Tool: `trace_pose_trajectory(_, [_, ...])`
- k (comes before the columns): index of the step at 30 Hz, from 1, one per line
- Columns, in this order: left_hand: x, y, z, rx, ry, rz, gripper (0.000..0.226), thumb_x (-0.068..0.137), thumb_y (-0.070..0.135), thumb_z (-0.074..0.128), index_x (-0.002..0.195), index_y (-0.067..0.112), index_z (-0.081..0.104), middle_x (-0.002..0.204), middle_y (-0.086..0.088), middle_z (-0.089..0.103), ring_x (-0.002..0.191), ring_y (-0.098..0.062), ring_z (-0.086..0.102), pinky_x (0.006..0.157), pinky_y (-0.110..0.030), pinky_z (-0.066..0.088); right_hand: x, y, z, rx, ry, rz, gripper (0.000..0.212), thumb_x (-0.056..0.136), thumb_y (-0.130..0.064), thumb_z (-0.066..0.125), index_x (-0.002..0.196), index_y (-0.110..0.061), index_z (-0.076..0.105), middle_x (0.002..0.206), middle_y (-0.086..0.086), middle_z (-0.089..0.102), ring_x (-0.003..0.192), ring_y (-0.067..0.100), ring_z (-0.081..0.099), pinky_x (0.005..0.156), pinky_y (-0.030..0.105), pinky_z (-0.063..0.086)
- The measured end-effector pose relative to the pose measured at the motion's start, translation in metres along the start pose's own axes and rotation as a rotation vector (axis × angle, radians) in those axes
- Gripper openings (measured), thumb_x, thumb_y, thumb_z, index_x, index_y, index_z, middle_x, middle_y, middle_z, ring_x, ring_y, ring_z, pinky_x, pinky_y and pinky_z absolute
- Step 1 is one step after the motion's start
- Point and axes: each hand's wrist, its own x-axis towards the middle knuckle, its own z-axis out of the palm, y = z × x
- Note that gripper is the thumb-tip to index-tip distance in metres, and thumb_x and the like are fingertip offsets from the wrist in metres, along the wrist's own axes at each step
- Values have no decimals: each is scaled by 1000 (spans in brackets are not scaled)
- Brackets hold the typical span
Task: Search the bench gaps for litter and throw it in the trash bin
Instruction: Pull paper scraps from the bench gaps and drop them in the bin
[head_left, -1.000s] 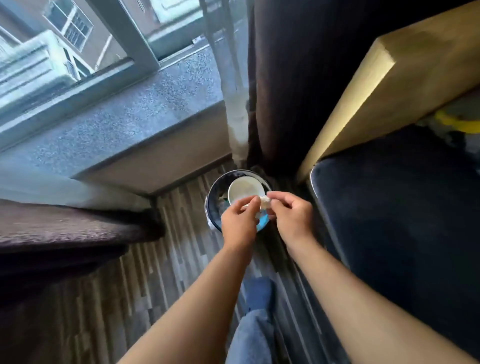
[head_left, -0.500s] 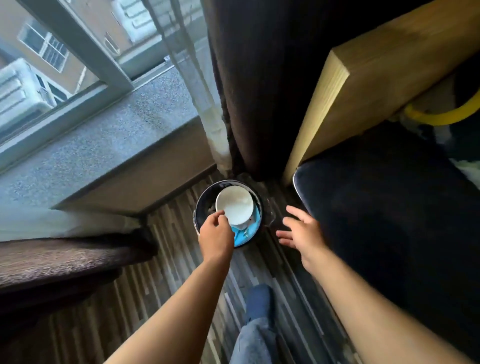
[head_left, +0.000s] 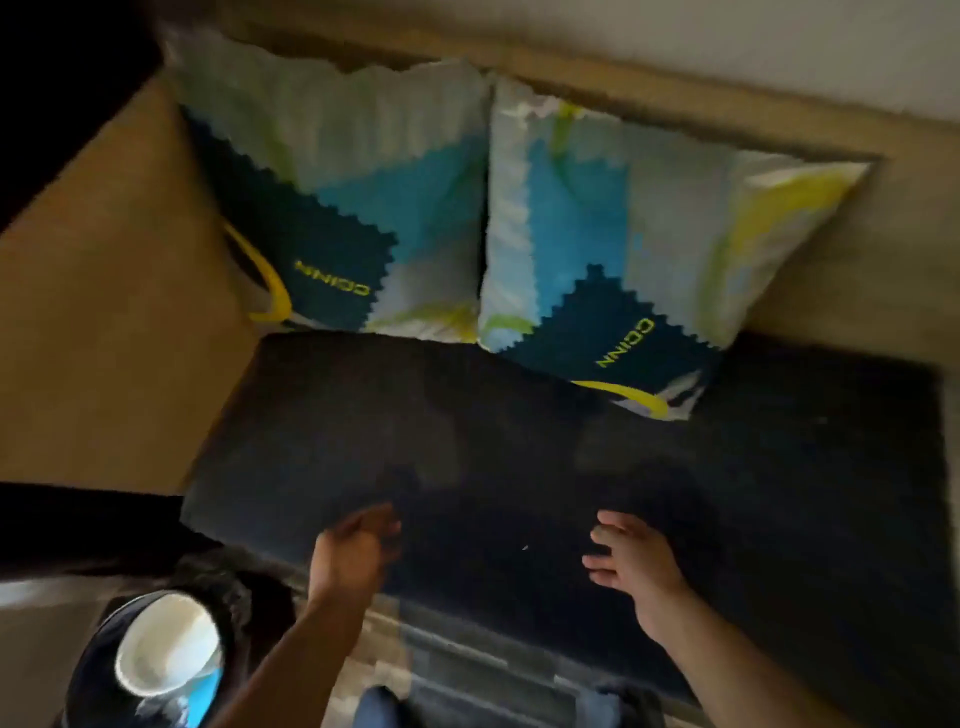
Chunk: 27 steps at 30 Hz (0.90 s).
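The bench's dark seat cushion (head_left: 571, 457) fills the middle of the view. My left hand (head_left: 353, 553) hovers over its front edge, blurred, fingers loosely curled, with nothing in it. My right hand (head_left: 631, 564) is over the cushion to the right, fingers spread and empty. The round dark trash bin (head_left: 93, 675) stands on the floor at the lower left, holding a white paper cup (head_left: 169, 644) and something blue. A tiny pale speck (head_left: 524, 547) lies on the cushion between my hands.
Two blue, white and yellow pillows (head_left: 337, 208) (head_left: 623, 239) lean against the wooden backrest (head_left: 675, 98). A wooden side panel (head_left: 104, 332) borders the bench on the left. Striped wood flooring (head_left: 441, 670) runs below the seat's front edge.
The view has swung right from the bin to the bench. The left hand has left the bin, both hands now empty over the cushion. The scrap held a second ago is gone.
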Motion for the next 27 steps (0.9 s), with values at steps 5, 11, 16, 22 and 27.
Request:
trace_pose_trajectory(5, [-40, 50, 165, 218, -243, 76, 18, 93, 11, 50, 89, 17, 67, 75, -5, 66, 56, -20, 56, 51, -25, 35, 23, 10, -162, 191, 150, 67, 25, 93, -7, 50, 117, -10, 58, 106, 11, 63, 72, 24, 65, 58, 32, 53])
trace_pose_trajectory(11, [-105, 67, 329, 526, -483, 143, 19, 94, 17, 47, 93, 20, 66, 81, -2, 69, 57, -18, 57, 52, -27, 41, 44, 46, -296, 409, 326, 134, 30, 95, -8, 47, 125, -7, 52, 103, 12, 60, 71, 22, 61, 60, 31, 50])
trace_pose_trajectory(16, [-155, 57, 432, 750, -683, 214, 14, 93, 26, 49, 90, 25, 63, 87, 4, 70, 71, -16, 62, 64, -29, 47, 55, 84, -354, 431, 457, 207, 44, 92, -6, 47, 135, -7, 42, 124, 22, 56, 111, 39, 55, 87, 39, 45])
trace_pose_trajectory(22, [-184, 16, 515, 1108, -859, 387, 20, 87, 19, 47, 67, 18, 47, 72, -4, 49, 69, -18, 44, 63, -30, 33, 56, 120, -378, 144, 494, 222, 38, 90, -18, 49, 126, -11, 55, 136, 14, 54, 123, 35, 49, 101, 40, 40])
trace_pose_trajectory(27, [-198, -30, 560, 1418, -1045, 579, 28, 93, 23, 42, 79, 8, 61, 85, -14, 61, 82, -28, 56, 76, -36, 45, 63, 162, -378, 207, 546, 245, 54, 90, -19, 51, 142, -12, 37, 144, 13, 45, 129, 36, 44, 103, 42, 37])
